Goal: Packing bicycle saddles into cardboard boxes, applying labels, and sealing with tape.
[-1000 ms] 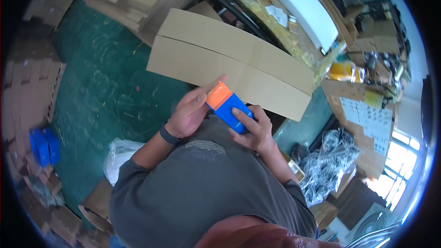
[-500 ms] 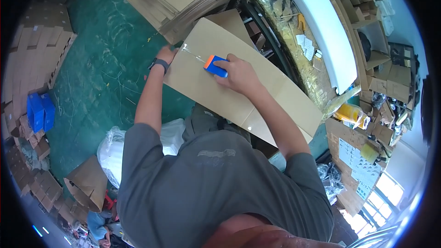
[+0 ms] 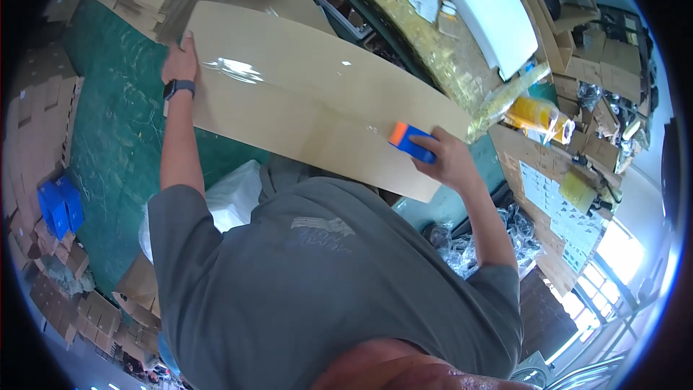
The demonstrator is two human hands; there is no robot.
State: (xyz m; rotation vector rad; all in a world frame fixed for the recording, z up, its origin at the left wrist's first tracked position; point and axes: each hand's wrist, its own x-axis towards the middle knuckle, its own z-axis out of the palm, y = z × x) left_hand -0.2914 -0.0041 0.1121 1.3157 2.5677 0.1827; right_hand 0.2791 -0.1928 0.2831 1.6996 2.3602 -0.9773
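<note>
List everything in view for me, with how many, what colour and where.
Long box: one, brown, centre
Tape: one visible strip, clear and shiny, on the box top
Tape dispenser: one, blue and orange, right part of the box top
Stacked boxes: many, brown, far left
Blue boxes: two, blue, left
Curved panel: one, white, upper right
Wrapped bundle: one, yellow-orange, right
Crumpled plastic: one heap, clear, lower right
Floor: one, green, left
Watch: one, dark, left wrist
Shirt: one, grey, lower centre
Left hand: one, bare, box's left end
Right hand: one, bare, gripping the dispenser
</note>
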